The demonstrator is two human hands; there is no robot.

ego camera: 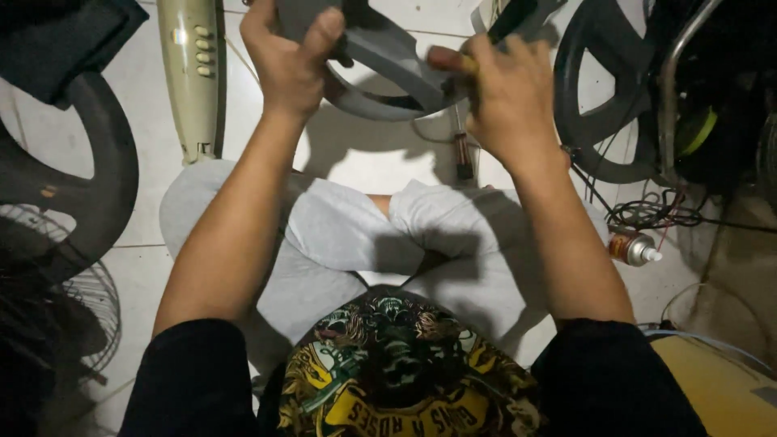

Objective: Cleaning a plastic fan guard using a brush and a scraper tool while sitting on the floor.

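Left hand (290, 61) clamped on grey fan part (388, 57), right hand (506, 97) gripping one screwdriver (447, 59); second screwdriver (462, 154) near on tiles, clutter crowding both sides

Dim indoor light from above, bright pale floor tiles (364, 162), murky dark edges, soft shadows, slight blur

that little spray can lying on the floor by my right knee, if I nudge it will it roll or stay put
The spray can lies on its side on smooth floor tiles, so it would probably roll at a light nudge. The tangle of wires just beyond it might stop it. Its small, round metal body looks light and possibly slick to grip.
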